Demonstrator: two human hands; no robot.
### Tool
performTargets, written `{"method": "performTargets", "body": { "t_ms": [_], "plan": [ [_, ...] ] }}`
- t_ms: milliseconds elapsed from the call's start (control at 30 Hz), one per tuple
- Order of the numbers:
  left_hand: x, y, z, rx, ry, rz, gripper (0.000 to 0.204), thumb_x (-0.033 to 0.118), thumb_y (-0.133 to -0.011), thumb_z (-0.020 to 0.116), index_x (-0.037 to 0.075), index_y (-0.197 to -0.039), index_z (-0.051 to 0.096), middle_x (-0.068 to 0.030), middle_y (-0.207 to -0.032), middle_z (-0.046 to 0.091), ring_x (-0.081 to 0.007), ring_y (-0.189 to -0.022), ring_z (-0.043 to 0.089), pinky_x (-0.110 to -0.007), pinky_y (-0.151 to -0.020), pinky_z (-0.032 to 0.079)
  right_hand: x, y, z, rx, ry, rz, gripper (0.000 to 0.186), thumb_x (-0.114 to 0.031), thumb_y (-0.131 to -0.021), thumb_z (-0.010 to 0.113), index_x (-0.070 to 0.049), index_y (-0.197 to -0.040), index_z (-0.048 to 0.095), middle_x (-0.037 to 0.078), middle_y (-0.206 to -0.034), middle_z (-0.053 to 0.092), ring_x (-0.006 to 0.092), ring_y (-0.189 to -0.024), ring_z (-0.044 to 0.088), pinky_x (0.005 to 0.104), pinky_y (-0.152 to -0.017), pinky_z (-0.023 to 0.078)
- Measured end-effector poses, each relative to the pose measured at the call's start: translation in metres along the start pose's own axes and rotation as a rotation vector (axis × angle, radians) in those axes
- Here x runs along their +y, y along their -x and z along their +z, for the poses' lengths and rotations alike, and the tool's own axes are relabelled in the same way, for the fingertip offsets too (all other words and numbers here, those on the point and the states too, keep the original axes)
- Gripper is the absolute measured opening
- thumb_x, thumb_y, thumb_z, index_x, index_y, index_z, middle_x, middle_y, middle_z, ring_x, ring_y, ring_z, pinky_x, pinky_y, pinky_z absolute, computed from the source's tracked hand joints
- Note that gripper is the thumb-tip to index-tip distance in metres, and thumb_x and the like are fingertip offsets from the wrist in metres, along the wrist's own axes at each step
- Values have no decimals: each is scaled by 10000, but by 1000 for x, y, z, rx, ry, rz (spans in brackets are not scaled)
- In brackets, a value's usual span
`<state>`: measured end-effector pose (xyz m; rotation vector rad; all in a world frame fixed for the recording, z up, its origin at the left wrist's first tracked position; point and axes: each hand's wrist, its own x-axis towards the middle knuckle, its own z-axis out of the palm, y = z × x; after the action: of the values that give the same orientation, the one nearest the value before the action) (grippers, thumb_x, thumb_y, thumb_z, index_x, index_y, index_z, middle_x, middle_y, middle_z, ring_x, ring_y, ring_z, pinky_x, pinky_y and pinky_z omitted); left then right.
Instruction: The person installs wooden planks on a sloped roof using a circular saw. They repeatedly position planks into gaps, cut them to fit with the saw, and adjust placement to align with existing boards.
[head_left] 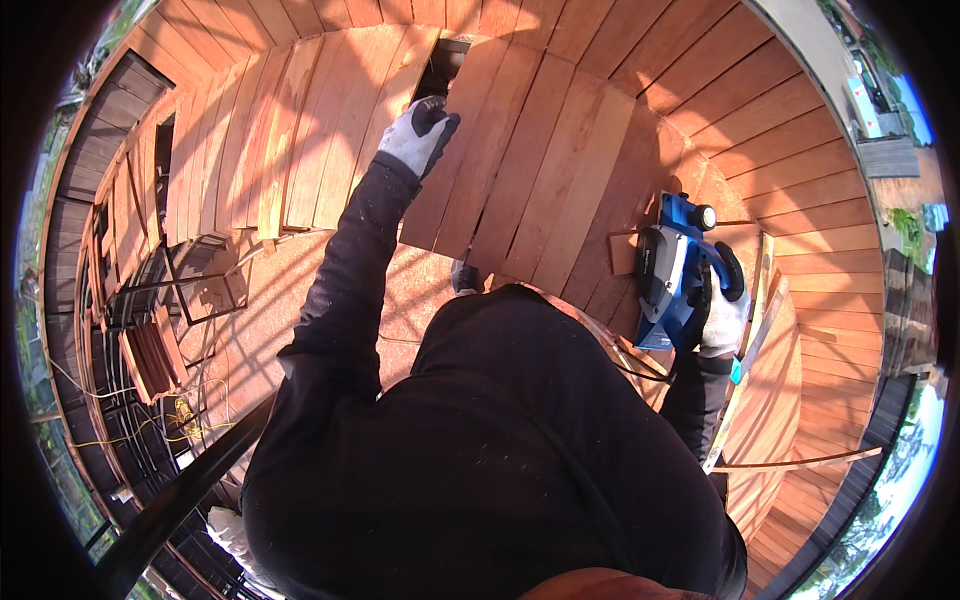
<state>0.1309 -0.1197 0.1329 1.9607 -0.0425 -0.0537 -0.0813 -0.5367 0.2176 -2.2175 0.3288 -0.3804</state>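
Observation:
My right hand [722, 318], in a white glove, is closed round the rear handle of a blue and grey electric planer [668, 275]. The planer stands on the reddish wood to my right, its round black front knob pointing away from me. My left arm reaches forward, and my left hand [420, 135], in a white glove with dark fingertips, curls its fingers at the edge of a wooden board [455, 190]. Beside these fingers is a dark gap [442, 70] between the boards. The undersides of the fingers are hidden.
Boards [570, 180] lie side by side before me, with more boards [330, 120] to the left. Curved plank walls [810, 190] surround the work. A thin wood strip [800, 462] lies at right. Stacked short boards [152, 355] and a yellow cord [110, 440] are at left.

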Motion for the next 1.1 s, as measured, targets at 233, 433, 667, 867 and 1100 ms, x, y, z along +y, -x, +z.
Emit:
{"method": "performTargets", "body": {
  "t_ms": [233,433,667,867,1100],
  "plan": [
    [-71,-153,26,37,-440,1,731,573,-825,641,57,-1334,547,-205,-1260,628,-348,-1186,588,-412,-1009,463,14,-11,8,23,-55,8,424,-135,-913,689,-43,-1313,584,31,-913,667,72,-609,528,221,-550,431],
    [-115,-199,51,-161,-374,-19,579,384,-887,681,70,-1358,559,-143,-1236,665,-260,-1156,625,-335,-965,477,-8,-7,10,83,-271,242,451,-140,-910,688,-13,-1326,569,31,-835,654,65,-589,512,212,-539,412],
    [-119,-189,56,-84,-135,82,587,362,-813,756,35,-1277,608,-157,-1108,709,-278,-1034,676,-343,-904,514,-9,-5,13,133,-317,253,451,-125,-909,676,-3,-1329,564,32,-864,659,58,-590,505,200,-533,398],
    [-117,-186,53,-81,-154,51,600,318,-832,745,26,-1327,569,-165,-1150,698,-277,-1053,673,-335,-923,514,-7,-7,11,60,-204,253,440,-275,-953,627,-5,-1295,564,105,-1132,661,102,-734,595,233,-646,485],
    [-108,-182,57,-133,-217,-2,649,415,-865,696,77,-1388,512,-210,-1201,661,-343,-1111,638,-381,-940,503,10,-6,11,51,125,-42,434,-113,-918,684,-35,-1332,578,48,-900,672,71,-603,530,212,-553,423]
  ]
}}
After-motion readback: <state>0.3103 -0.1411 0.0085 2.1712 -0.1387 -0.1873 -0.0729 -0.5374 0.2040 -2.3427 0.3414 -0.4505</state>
